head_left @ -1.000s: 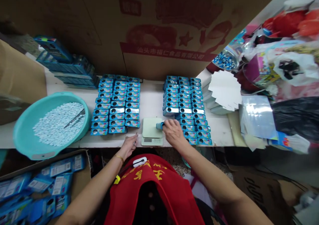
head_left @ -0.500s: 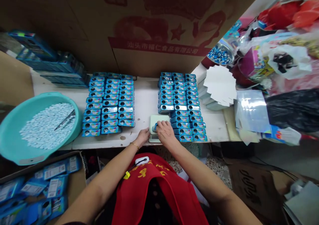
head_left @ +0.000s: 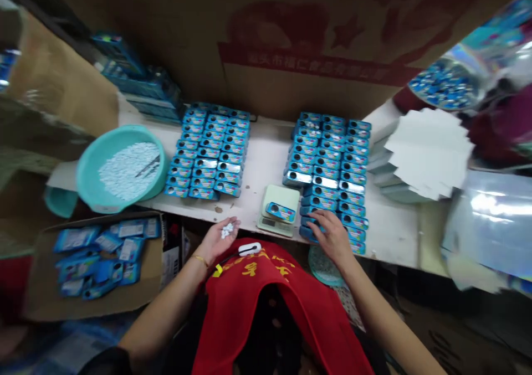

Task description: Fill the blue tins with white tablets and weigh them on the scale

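A small blue tin (head_left: 281,211) lies alone on the pale green scale (head_left: 277,218) at the front edge of the white table (head_left: 261,167). My left hand (head_left: 219,240) is palm up just left of the scale, cupping a few small white tablets (head_left: 226,230). My right hand (head_left: 330,234) rests with fingers spread on the nearest tins of the right-hand block of blue tins (head_left: 332,170). A second block of blue tins (head_left: 210,153) lies to the left of the scale.
A teal basin (head_left: 120,167) of white tablets with tweezers sits at the table's left end. A cardboard box (head_left: 93,264) of blue packets stands below it. White card stacks (head_left: 419,156) and shiny bags (head_left: 486,220) lie right. A cardboard wall closes the back.
My right hand let go of the tin on the scale and moved right onto the tin rows. My left hand drew back from the scale and turned palm up with tablets. The view swung right.
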Demonstrator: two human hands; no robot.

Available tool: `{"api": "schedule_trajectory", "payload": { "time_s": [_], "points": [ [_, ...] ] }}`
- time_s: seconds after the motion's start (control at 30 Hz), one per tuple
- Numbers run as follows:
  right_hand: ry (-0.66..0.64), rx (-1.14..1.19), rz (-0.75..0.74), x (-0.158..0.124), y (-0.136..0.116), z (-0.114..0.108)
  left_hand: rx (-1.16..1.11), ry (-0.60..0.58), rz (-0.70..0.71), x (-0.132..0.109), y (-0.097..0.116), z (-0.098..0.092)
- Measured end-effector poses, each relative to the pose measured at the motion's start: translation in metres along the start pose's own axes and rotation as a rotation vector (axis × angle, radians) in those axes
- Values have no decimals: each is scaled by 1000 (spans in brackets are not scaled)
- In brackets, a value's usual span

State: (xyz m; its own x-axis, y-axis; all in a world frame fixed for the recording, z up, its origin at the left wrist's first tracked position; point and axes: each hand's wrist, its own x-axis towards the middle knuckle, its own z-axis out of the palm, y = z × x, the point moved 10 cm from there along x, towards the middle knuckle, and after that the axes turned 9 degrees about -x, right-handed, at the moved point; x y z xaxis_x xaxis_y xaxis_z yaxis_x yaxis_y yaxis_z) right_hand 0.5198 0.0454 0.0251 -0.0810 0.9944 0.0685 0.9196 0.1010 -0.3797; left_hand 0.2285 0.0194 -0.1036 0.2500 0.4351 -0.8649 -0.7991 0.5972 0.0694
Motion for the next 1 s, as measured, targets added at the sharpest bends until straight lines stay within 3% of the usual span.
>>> {"api": "schedule_trajectory", "payload": {
  "time_s": [0.1,0.2,0.4,0.6,0.83,1.0],
  "points": [
    [9,63,-63,0,-13,10,-71,23,-5,-11,-9,-3],
    [-2,98,-50,-1,-24,28,-71,23,-10,-17,-2,-11],
    [-66,211,170,-24,-35,61,-104,-1,2,-26,31,-50],
    [45,307,378,-45,-39,61,-68,13,-30,-24,54,-90],
    [188,381,453,-48,-25,53,-38,8,-32,-33,59,-92],
    [123,409,358,-23,-17,56,-105,33,22,-38,57,-94]
  ]
}}
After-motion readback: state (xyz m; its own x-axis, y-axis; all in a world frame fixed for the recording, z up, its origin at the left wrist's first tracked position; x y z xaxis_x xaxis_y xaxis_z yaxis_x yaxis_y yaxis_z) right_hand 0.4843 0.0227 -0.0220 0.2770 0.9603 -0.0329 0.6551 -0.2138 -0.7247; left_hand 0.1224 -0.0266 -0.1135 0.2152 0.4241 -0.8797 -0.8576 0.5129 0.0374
